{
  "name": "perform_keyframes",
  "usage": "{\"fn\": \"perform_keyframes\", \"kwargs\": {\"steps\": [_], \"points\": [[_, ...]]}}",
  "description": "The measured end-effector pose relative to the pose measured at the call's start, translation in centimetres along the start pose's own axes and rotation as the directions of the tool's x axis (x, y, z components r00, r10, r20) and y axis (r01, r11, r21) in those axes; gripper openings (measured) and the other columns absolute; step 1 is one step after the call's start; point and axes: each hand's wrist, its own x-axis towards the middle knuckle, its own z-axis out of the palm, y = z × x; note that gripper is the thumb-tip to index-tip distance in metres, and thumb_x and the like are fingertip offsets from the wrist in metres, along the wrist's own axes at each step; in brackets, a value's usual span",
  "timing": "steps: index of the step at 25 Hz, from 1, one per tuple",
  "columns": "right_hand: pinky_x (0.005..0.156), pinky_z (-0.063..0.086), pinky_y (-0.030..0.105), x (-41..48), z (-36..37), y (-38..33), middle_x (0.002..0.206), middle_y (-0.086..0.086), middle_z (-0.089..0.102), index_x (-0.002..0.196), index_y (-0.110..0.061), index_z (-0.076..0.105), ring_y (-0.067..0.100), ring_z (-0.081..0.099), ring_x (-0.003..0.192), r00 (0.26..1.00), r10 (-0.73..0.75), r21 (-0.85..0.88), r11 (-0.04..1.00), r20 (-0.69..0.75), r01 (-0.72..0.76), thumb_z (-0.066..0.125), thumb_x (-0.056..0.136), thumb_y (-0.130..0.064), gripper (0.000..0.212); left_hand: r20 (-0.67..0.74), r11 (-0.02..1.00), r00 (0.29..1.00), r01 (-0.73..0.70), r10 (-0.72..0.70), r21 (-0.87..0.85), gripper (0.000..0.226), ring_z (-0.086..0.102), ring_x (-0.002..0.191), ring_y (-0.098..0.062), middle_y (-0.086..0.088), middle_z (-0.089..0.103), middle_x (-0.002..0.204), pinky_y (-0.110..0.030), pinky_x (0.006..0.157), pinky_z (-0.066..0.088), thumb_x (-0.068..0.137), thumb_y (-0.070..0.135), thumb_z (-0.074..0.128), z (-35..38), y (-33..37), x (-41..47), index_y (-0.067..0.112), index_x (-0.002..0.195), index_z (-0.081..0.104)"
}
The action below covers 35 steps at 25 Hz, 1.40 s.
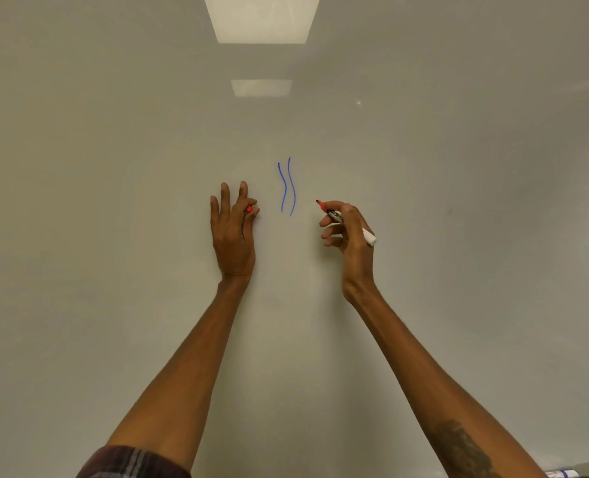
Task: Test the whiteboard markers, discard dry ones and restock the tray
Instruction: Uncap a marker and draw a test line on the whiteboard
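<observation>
Red marker (337, 217) uncapped in right hand (350, 236) — cap (249, 209) in left hand (232, 229)

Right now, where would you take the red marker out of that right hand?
Grip the red marker by its white tail end, coming from the lower right. It is tilted, with the uncapped tip up-left, and the right hand covers its middle. Only the tail sticks out free.

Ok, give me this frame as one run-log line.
right hand: grips uncapped red marker | left hand: pinches red cap | whiteboard: two blue lines, no red stroke yet
</observation>
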Motion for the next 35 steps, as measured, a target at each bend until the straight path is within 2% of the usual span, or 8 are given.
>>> {"fn": "perform_keyframes", "kwargs": {"steps": [3,6,13,20,23,27,32,35], "points": [[0.066,0.050,0.035,1.2,1.6,-0.2,0.088,0.007,0.069,0.112,-0.013,0.066,0.020,0.061,0.073,0.995,-0.098,-0.105,0.990,-0.012,0.097,0.051,0.099,-0.017,0.021,-0.028,0.996,0.998,-0.050,0.052,0.078,0.029,0.038,0.144,-0.025,0.000,0.056,0.141,-0.039,0.123,0.024,0.103,0.020,0.053,0.4,-0.5,0.0,0.003,0.124,0.064],[0.076,0.058,0.042,3.0,2.7,-0.4,0.099,0.000,0.072,0.111,-0.014,0.067,0.019,0.068,0.087,0.975,-0.218,-0.187,0.960,-0.036,0.207,0.062,0.094,-0.017,0.018,-0.028,0.991,0.995,-0.093,0.096,0.098,0.027,0.039,0.142,-0.027,-0.002,0.057,0.141,-0.042,0.122,0.025,0.103,0.021,0.051,0.4,-0.2,-0.1,0.005,0.119,0.066],[0.086,0.053,0.022,5.9,3.6,0.5,0.112,0.000,0.072,0.121,-0.008,0.068,0.006,0.067,0.100,0.859,-0.499,-0.443,0.749,0.111,0.492,0.061,0.093,-0.012,0.029,-0.016,0.987,0.992,-0.122,0.124,0.104,0.028,0.039,0.142,-0.030,-0.007,0.058,0.140,-0.043,0.122,0.025,0.104,0.022,0.047,0.1,0.0,0.0,0.008,0.125,0.061],[0.062,0.050,0.032,-0.5,1.2,4.8,0.084,-0.004,0.071,0.104,-0.013,0.075,0.012,0.062,0.070,0.895,-0.440,-0.529,0.743,0.075,0.410,0.066,0.083,-0.011,0.022,0.035,0.993,0.996,-0.089,0.086,0.074,0.028,0.036,0.144,-0.030,-0.007,0.055,0.143,-0.041,0.123,0.021,0.104,0.023,0.047,-0.2,0.1,-0.2,0.006,0.114,0.067],[0.068,0.054,0.039,0.7,1.6,3.3,0.090,-0.003,0.074,0.102,-0.014,0.075,0.015,0.068,0.078,0.917,-0.398,-0.433,0.828,-0.007,0.356,0.065,0.085,-0.011,0.019,0.038,0.995,0.996,-0.084,0.082,0.057,0.026,0.035,0.145,-0.029,-0.007,0.054,0.144,-0.042,0.123,0.021,0.104,0.022,0.048,-0.3,0.1,-0.3,0.006,0.110,0.067],[0.086,0.055,0.035,5.3,2.7,0.5,0.106,-0.004,0.073,0.115,-0.013,0.072,0.009,0.068,0.098,0.880,-0.475,-0.430,0.797,-0.012,0.424,0.060,0.092,-0.013,0.026,0.032,0.995,0.996,-0.086,0.084,0.050,0.023,0.035,0.145,-0.029,-0.006,0.054,0.144,-0.041,0.123,0.021,0.104,0.020,0.048,-0.3,0.2,-0.2,0.006,0.105,0.067],[0.068,0.051,0.031,3.1,1.7,2.5,0.093,-0.001,0.071,0.117,-0.016,0.072,0.016,0.065,0.078,0.862,-0.498,-0.583,0.675,0.093,0.452,0.062,0.086,-0.014,0.032,0.028,0.996,0.997,-0.080,0.079,0.049,0.018,0.036,0.145,-0.028,-0.006,0.055,0.144,-0.041,0.123,0.021,0.102,0.016,0.053,-0.2,0.2,-0.2,0.006,0.107,0.067],[0.066,0.053,0.034,-0.5,1.1,4.0,0.089,-0.005,0.072,0.109,-0.017,0.074,0.013,0.065,0.075,0.905,-0.419,-0.578,0.723,0.071,0.379,0.064,0.085,-0.015,0.026,0.035,0.998,0.998,-0.056,0.055,0.024,0.016,0.036,0.145,-0.027,-0.006,0.055,0.143,-0.040,0.123,0.020,0.101,0.015,0.054,-0.5,0.4,-0.3,0.006,0.107,0.067]]}}
